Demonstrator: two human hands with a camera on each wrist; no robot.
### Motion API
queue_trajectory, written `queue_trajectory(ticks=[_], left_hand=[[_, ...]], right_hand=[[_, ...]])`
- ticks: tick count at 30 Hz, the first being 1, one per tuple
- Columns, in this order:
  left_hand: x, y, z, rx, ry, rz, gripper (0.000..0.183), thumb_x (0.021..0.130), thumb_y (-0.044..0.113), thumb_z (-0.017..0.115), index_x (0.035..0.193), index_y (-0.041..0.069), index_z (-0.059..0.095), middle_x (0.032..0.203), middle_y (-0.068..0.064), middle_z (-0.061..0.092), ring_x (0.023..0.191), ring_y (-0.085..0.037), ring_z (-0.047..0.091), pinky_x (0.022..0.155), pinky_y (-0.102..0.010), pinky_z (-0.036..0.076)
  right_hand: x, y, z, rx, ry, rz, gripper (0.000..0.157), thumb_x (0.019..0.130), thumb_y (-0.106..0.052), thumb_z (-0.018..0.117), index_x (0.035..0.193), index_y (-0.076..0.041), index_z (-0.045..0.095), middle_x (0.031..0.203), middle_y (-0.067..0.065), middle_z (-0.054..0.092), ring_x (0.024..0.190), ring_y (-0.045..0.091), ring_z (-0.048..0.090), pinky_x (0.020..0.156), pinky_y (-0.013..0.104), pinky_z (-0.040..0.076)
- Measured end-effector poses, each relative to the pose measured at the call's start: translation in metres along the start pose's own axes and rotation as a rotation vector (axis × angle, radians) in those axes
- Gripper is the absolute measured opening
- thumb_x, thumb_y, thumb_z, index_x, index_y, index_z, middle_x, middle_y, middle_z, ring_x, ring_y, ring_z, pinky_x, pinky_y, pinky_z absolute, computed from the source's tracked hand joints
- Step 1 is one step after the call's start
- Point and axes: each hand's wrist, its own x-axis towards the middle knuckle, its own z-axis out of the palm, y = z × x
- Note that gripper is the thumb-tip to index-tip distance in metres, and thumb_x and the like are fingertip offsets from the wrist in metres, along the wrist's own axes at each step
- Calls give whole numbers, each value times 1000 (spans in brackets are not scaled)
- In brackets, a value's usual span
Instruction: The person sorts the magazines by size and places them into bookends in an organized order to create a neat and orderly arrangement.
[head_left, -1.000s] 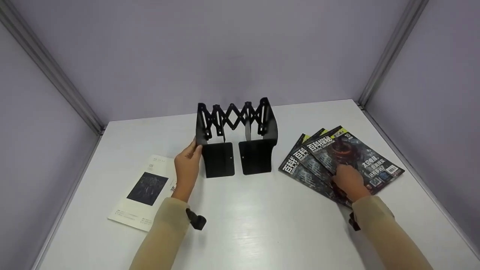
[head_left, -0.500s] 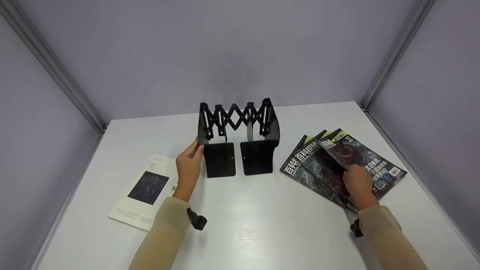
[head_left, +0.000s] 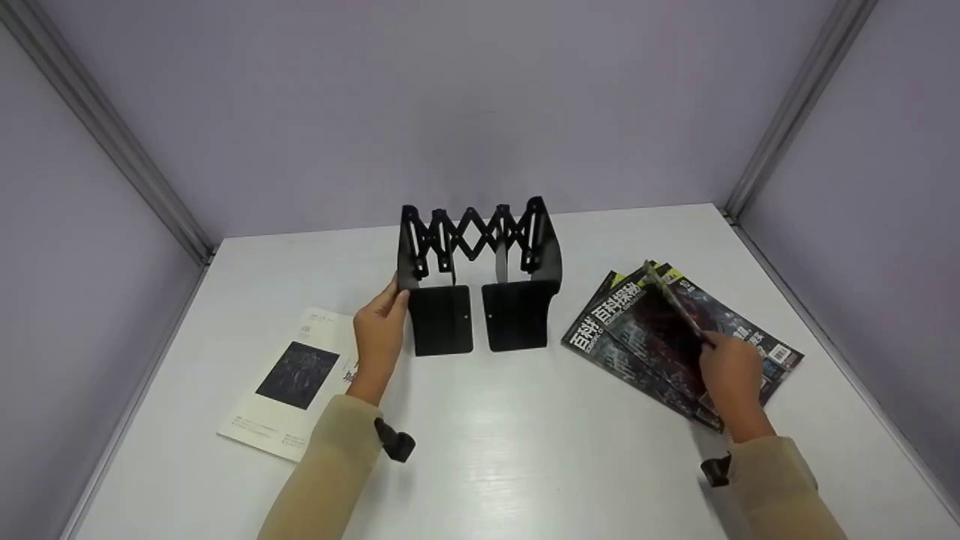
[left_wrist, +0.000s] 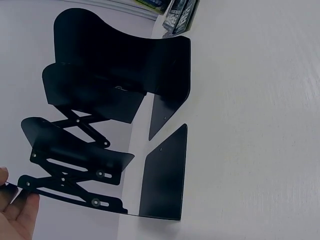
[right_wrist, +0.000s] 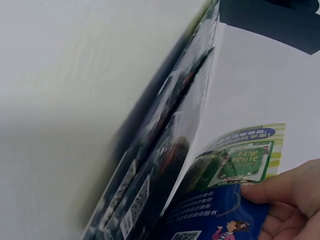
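A black expandable bookend (head_left: pixel 442 322) with a criss-cross lattice stands on the white table, its two flat base plates toward me. My left hand (head_left: pixel 381 330) grips its left side panel; in the left wrist view, the fingers (left_wrist: pixel 25 215) pinch that panel's edge. On the right, my right hand (head_left: pixel 733 375) pinches a magazine (head_left: pixel 677 301) by its edge, tipped up steeply and seen almost edge-on from the head. Its blue and green back cover (right_wrist: pixel 240 165) shows in the right wrist view, under the thumb. Two more dark magazines (head_left: pixel 611 360) lie fanned beneath it.
A cream book (head_left: pixel 300 375) with a dark square picture lies at the left, partly behind my left forearm. Pale panels (head_left: pixel 480 112) with metal corner posts enclose the table at the back and sides. Dark camera mounts (head_left: pixel 395 440) sit on both wrists.
My right hand has moved slightly right and toward me, lifting the top magazine from lying flat to a steep tilt. My left hand and the bookend stay nearly in place.
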Motion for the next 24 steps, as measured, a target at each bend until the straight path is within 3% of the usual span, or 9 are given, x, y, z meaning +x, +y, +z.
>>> queue_trajectory(ticks=[2,4,9,11,13,15,18,21,24], left_hand=[[0,-1,0,-17,-1,-14,34,87,12,59,118,0,55,118,-9,55,109,-16,52,86,-21,45],[3,-11,1,-27,1,-10,34,87,15,60,118,2,55,118,-7,55,109,-13,52,85,-18,45],[2,-12,0,-28,7,-4,34,87,13,59,118,1,56,118,-9,56,109,-12,52,84,-17,45],[2,-13,0,-28,10,-1,33,87,13,60,117,1,56,117,-9,56,108,-12,53,84,-18,46],[2,-13,0,-29,7,6,33,87,12,59,117,0,56,117,-10,56,108,-13,53,84,-19,46],[2,-12,0,-21,6,4,33,87,13,59,117,0,56,117,-10,57,107,-13,53,83,-19,46],[1,-11,0,-10,5,-10,33,87,15,60,117,3,57,116,-9,57,107,-13,54,82,-19,47],[1,-10,1,-4,-1,-31,33,87,18,59,118,6,57,116,-6,57,107,-11,54,82,-19,47],[1,-10,1,-13,-1,-33,32,87,18,59,118,7,57,116,-4,57,107,-10,53,82,-20,47]], right_hand=[[-3,-4,-3,11,44,-3,19,82,3,55,97,11,63,88,29,62,71,40,61,57,49,49],[-7,-7,-6,28,100,-16,18,82,4,56,97,11,64,88,28,62,74,41,61,59,50,49],[-17,-16,-16,104,229,-33,18,81,4,59,97,9,64,90,25,63,77,39,62,61,49,50],[-22,-21,-20,135,277,-29,18,80,4,60,97,7,65,90,23,64,76,36,62,58,45,50],[-27,-27,-25,163,318,-23,19,80,3,61,98,5,66,91,20,64,73,31,63,53,30,49],[-32,-33,-29,199,340,-8,20,81,2,61,100,3,66,92,18,65,61,21,62,47,17,41],[-38,-43,-34,274,353,0,21,82,1,60,102,2,65,93,17,65,42,6,48,40,7,27],[-43,-52,-38,365,357,2,21,82,1,60,103,2,64,92,18,65,35,1,35,36,8,26],[-46,-60,-41,424,370,2,21,81,2,60,102,1,64,92,17,64,36,1,36,36,9,27]])
